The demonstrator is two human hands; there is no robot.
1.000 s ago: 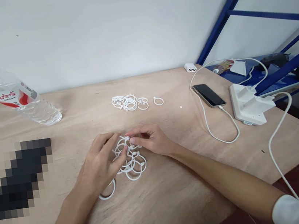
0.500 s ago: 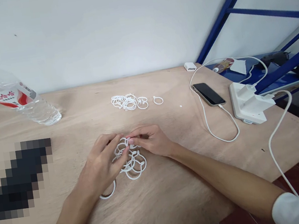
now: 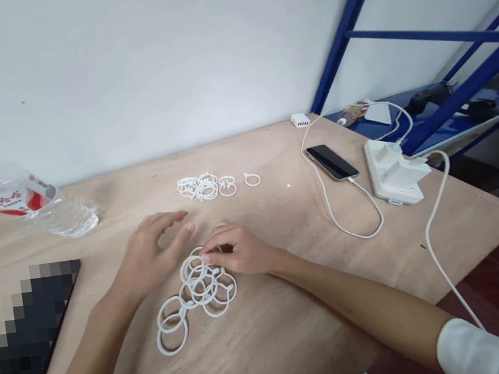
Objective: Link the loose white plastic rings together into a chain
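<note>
A chain of linked white plastic rings (image 3: pixel 198 289) lies on the wooden table (image 3: pixel 273 331) in front of me. My right hand (image 3: pixel 235 251) pinches the top ring of that chain with thumb and fingertips. Just left of the chain my left hand (image 3: pixel 150 255) hovers with its fingers spread, holding nothing. A second cluster of white rings (image 3: pixel 206 186) lies farther back, with one single ring (image 3: pixel 252 180) to its right.
A clear water bottle (image 3: pixel 26 204) lies at the far left. A black phone (image 3: pixel 331 162) on a white cable, a white power strip (image 3: pixel 395 177) and a small white charger (image 3: pixel 300 121) sit at the right. A blue metal rack (image 3: pixel 418 42) stands beyond. A blurred dark patch covers the left edge.
My left hand has let go of the rings and lifted away to the left with fingers spread. The chain now lies stretched out on the table. The view has shifted.
</note>
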